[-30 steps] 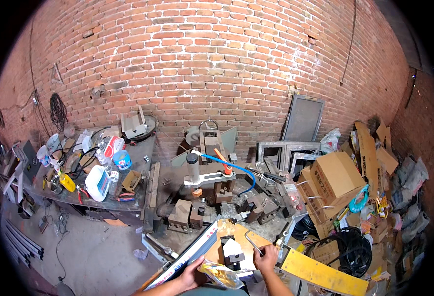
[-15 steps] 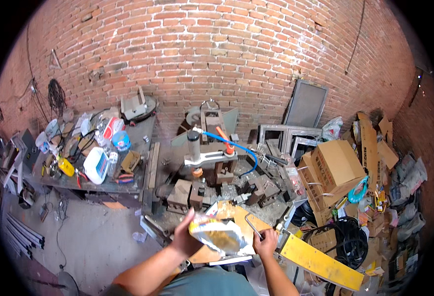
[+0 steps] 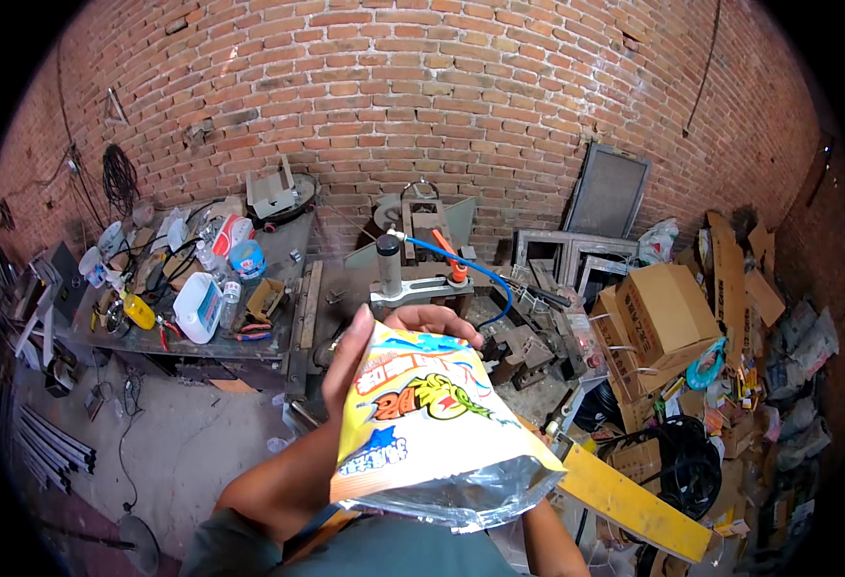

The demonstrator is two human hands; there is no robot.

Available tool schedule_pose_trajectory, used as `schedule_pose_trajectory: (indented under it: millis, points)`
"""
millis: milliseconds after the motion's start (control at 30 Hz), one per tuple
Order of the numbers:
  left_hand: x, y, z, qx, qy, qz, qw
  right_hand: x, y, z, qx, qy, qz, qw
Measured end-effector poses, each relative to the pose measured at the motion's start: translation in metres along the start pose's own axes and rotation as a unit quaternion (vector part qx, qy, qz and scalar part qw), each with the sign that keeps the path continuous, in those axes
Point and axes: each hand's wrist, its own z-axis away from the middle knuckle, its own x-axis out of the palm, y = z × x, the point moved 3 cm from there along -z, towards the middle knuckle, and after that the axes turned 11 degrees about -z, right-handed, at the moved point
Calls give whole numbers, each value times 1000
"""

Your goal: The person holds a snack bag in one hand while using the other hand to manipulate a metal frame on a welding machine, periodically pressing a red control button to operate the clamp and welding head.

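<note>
A white and yellow snack bag (image 3: 442, 413) with colourful print fills the lower middle, close to me. My left hand (image 3: 350, 361) is closed on its far end, the thumb along the left edge and the fingers across the far side. The bag's silvery mouth (image 3: 471, 492) gapes toward me; I cannot make out its contents. My right forearm (image 3: 549, 543) comes up at the lower right and passes under the bag. The bag hides my right hand, so its fingers do not show.
Beyond the bag stands a metal press (image 3: 391, 269) with a blue hose (image 3: 456, 258). On the left, a workbench (image 3: 153, 354) carries a white jug (image 3: 198, 308), bottles and tools. A yellow bar (image 3: 634, 495), cardboard box (image 3: 668, 317) and black coiled hose (image 3: 687, 471) lie right.
The snack bag has come up closer to me and turned, its printed side now facing me. My right hand, earlier on a bent metal rod beside the bag, is now hidden.
</note>
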Motion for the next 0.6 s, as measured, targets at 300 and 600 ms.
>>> schedule_pose_trajectory:
  millis: [300,600]
  points:
    - [26,26,-23,8,-40,28,999,-13,-70,-22,24,-14,91,995]
    - [65,52,-43,7,-48,44,998,-15,-73,-23,3,-1,93,996]
